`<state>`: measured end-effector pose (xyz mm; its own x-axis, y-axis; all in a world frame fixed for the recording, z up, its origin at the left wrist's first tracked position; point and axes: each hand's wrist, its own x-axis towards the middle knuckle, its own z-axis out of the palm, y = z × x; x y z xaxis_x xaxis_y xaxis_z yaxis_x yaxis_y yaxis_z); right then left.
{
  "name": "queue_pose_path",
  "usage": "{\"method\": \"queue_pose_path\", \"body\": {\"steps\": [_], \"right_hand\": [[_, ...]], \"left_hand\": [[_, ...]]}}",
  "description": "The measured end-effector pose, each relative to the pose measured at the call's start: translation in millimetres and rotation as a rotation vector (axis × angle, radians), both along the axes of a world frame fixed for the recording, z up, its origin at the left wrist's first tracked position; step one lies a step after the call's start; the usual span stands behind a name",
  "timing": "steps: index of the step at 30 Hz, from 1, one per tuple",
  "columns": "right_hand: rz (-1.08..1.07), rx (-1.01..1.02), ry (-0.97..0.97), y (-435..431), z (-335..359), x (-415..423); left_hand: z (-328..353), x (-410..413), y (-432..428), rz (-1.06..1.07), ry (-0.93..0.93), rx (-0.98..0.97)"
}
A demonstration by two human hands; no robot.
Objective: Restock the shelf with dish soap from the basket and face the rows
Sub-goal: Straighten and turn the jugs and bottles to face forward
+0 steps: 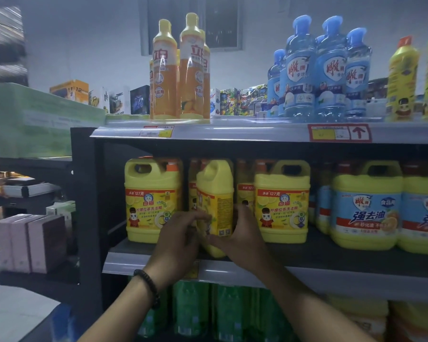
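Observation:
A yellow dish soap jug stands on the middle shelf, turned sideways so its narrow side faces out. My left hand grips its lower left side and my right hand grips its lower right side. To its left stands a yellow jug with its label facing front. Another such front-facing yellow jug is on its right. More yellow jugs stand behind them. No basket is in view.
Blue-labelled yellow jugs fill the shelf's right part. The top shelf holds orange bottles, blue bottles and yellow bottles. Green bottles stand on the shelf below. Pink boxes sit on a rack at left.

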<state>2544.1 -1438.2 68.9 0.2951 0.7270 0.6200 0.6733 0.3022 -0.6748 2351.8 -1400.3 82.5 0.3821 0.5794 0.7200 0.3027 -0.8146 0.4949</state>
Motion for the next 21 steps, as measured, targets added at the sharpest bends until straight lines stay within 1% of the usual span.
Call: {"method": "queue_pose_path", "body": {"steps": [1, 3, 5, 8, 12, 14, 17, 19, 21], "right_hand": [[-0.063, 0.063, -0.04, -2, -1, 0], [-0.174, 0.174, -0.137, -5, -6, 1], [-0.258, 0.194, -0.215, -7, -10, -1], [-0.345, 0.163, -0.215, -5, -12, -3], [-0.41, 0.292, -0.181, 0, -13, 4], [-0.413, 0.291, -0.159, -1, -12, 1], [-0.423, 0.319, -0.218, -2, -14, -3], [-0.445, 0.339, -0.255, 0, -16, -1], [-0.491, 0.3, -0.275, 2, -16, 1]], "left_hand": [[-2, 1, 1, 0.007, 0.028, 0.051], [-5, 5, 2, -0.017, 0.061, 0.062], [-7, 10, 2, -0.022, 0.079, 0.087], [-10, 16, 8, -0.005, 0.135, 0.133], [-14, 23, 15, 0.023, 0.192, 0.115], [-13, 26, 18, 0.028, 0.194, 0.081], [-9, 29, 23, 0.004, 0.218, -0.025], [-9, 32, 25, 0.009, 0.265, 0.017], [-11, 35, 27, 0.061, 0.309, 0.095]]}}
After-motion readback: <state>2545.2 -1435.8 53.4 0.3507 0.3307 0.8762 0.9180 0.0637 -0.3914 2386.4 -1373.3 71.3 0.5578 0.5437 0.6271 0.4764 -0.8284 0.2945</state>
